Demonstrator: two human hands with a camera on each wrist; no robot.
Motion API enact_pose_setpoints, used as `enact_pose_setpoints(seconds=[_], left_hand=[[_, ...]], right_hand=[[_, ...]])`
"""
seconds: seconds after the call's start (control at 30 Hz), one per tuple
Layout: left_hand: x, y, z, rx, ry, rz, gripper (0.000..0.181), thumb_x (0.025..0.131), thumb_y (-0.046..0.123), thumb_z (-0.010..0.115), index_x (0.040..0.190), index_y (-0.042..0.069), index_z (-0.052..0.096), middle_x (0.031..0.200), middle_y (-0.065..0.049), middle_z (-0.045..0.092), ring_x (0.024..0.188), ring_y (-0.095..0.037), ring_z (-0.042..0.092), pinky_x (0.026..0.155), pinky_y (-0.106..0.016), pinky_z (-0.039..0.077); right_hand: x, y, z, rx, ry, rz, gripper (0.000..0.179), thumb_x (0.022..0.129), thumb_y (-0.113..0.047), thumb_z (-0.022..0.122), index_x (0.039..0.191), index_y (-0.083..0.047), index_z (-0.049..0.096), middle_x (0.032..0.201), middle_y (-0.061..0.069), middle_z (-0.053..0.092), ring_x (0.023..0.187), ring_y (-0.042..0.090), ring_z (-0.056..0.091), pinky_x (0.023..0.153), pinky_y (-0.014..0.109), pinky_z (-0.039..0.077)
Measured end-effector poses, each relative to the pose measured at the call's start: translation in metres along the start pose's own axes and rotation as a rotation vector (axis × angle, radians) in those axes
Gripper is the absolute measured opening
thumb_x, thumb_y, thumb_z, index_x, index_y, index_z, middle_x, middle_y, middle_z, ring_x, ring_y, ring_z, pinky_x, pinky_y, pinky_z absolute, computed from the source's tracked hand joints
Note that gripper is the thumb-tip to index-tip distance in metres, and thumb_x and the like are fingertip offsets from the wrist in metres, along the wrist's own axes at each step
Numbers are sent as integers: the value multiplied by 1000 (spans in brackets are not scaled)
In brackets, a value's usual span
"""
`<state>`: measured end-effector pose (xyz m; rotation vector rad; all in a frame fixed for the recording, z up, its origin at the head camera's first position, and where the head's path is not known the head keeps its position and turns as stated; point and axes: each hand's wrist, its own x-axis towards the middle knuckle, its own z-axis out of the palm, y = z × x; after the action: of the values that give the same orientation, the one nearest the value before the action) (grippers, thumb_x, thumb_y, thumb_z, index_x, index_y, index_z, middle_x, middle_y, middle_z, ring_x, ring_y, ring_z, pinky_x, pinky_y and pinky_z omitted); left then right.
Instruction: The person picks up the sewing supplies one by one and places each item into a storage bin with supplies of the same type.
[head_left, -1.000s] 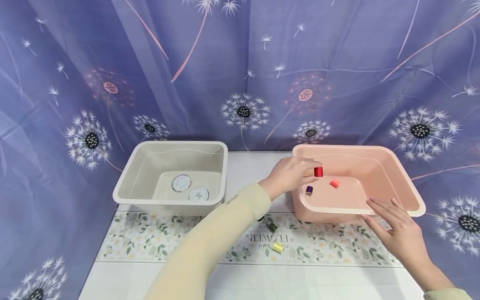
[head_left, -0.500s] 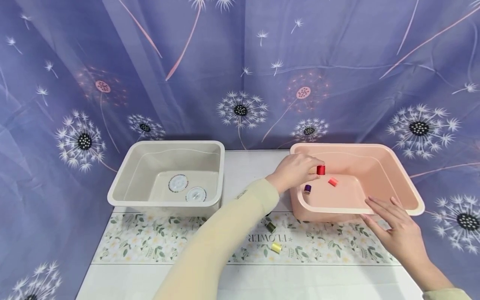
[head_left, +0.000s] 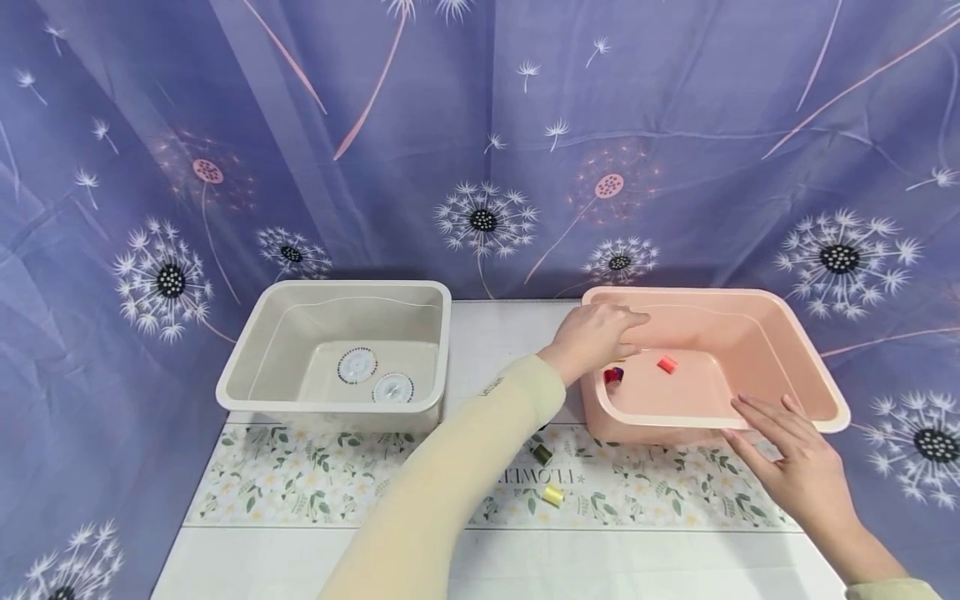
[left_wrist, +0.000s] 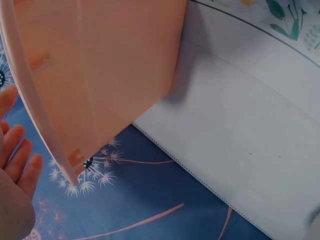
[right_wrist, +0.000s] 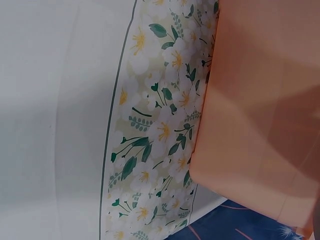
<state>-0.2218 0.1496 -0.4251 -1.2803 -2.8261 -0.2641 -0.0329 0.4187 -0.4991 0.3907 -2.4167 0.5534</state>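
Note:
My left hand (head_left: 596, 333) reaches over the left rim of the pink bin (head_left: 787, 350), fingers apart with nothing between them. Below it, inside the bin, a red thread spool (head_left: 611, 377) lies against a purple spool (head_left: 619, 372), which it partly covers. An orange-red spool (head_left: 667, 364) lies farther right on the bin floor. My right hand (head_left: 798, 458) rests with extended fingers on the bin's front rim. In the left wrist view, the fingers (left_wrist: 20, 155) of the left hand are beside the bin's outer wall (left_wrist: 115, 65).
A beige bin (head_left: 247, 367) at the left holds two round pin wheels (head_left: 357, 365). On the flowered table runner (head_left: 300, 475) lie a dark green spool (head_left: 542, 454) and a yellow spool (head_left: 552, 496). A blue dandelion curtain (head_left: 375, 208) hangs behind the table.
The red spool left my left fingers and dropped onto the bin floor by the purple one. The left hand shifted slightly right over the bin beforehand. My right hand stayed on the rim.

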Motion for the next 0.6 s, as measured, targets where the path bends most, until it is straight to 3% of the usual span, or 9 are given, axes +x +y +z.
enact_pose_setpoints(seconds=[0.2, 0.47, 0.6], left_hand=[[-9, -4, -7, -29, 43, -3, 56, 103, 52, 69, 155, 33, 59, 157, 5, 59, 143, -11, 55, 98, -29, 60], [-25, -7, -19, -81, 184, 30, 60, 101, 54, 71, 154, 29, 60, 153, 5, 62, 136, -11, 62, 80, -24, 61], [-35, -6, -27, -96, 203, 24, 64, 100, 55, 72, 156, 29, 58, 156, 6, 59, 140, -9, 59, 83, -23, 61]], right_hand=[[-1, 0, 0, 5, 0, 3, 76, 101, -71, 58, 128, -2, 77, 127, 21, 75, 141, -16, 40, 132, 36, 28], [-1, 0, -2, -2, -14, 8, 76, 101, -71, 57, 129, -3, 77, 130, 19, 75, 140, -19, 39, 132, 34, 27], [-1, -1, -2, 1, -15, 8, 75, 101, -71, 57, 131, -5, 76, 132, 15, 74, 139, -19, 39, 132, 34, 27]])
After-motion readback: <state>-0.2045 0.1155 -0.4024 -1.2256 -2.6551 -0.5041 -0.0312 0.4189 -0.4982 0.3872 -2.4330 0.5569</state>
